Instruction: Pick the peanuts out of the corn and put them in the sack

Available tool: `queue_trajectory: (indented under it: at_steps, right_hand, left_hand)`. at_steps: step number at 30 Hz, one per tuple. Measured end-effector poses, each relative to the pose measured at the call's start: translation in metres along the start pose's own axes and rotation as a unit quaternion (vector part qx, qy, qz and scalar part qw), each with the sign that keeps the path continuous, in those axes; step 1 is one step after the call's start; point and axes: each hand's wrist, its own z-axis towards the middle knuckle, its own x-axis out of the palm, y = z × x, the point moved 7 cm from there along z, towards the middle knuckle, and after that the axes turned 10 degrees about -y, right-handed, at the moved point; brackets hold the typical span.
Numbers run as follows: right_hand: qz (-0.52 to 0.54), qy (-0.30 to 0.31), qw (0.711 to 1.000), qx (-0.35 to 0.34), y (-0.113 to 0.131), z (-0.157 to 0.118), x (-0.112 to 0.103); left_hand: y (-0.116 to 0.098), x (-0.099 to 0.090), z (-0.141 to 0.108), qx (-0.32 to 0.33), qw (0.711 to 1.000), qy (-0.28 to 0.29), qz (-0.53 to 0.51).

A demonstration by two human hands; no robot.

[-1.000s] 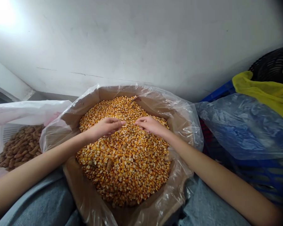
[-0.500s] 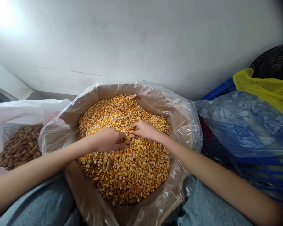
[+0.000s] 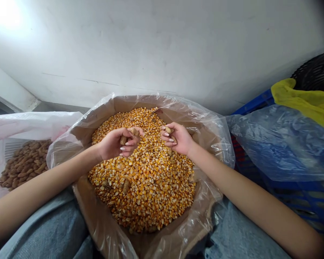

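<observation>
Yellow corn kernels (image 3: pixel 148 190) fill a brown sack lined with clear plastic (image 3: pixel 216 144) between my knees. Above the kernels, my left hand (image 3: pixel 118 142) is turned palm inward, its fingers curled round peanuts in the shell (image 3: pixel 135 132). Facing it, my right hand (image 3: pixel 179 138) pinches unshelled peanuts (image 3: pixel 167 130) between thumb and fingers. A single peanut (image 3: pixel 126 186) lies on the corn nearer to me, below my left hand.
To the left, a white bag (image 3: pixel 43 120) holds many unshelled peanuts (image 3: pixel 27 163). On the right stands a blue plastic crate (image 3: pixel 305 198) with a clear plastic bag (image 3: pixel 280 144) and yellow mesh (image 3: pixel 302 97) over it. A white wall (image 3: pixel 156 46) rises behind the sack.
Both hands have lifted from the corn and moved slightly apart, turning so that the peanuts in their fingers show. The lone peanut on the corn stays in place.
</observation>
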Motion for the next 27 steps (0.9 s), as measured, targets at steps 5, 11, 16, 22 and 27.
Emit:
queue_trajectory:
  at_steps: [5,11,16,22,27]
  right_hand:
    - [-0.052,-0.033,0.997,-0.049,0.016,-0.007,-0.005]
    - [-0.521,-0.122,0.842,-0.068,0.011,-0.019,-0.038]
    - [-0.738,-0.126,0.662,-0.014,-0.001,-0.018,-0.066]
    - [-0.756,-0.072,0.651,-0.010,-0.015,-0.013,-0.052]
    - [-0.734,-0.063,0.676,-0.021,-0.016,-0.012,-0.049]
  left_hand:
    - [-0.005,-0.007,0.002,0.016,0.999,-0.040,0.015]
    - [-0.011,-0.013,0.000,0.109,0.890,-0.071,0.436]
    - [-0.013,-0.025,-0.002,0.153,0.682,-0.097,0.709]
    - [-0.003,-0.038,-0.006,0.071,0.579,-0.123,0.803]
    - [-0.004,-0.033,-0.011,0.064,0.585,-0.108,0.801]
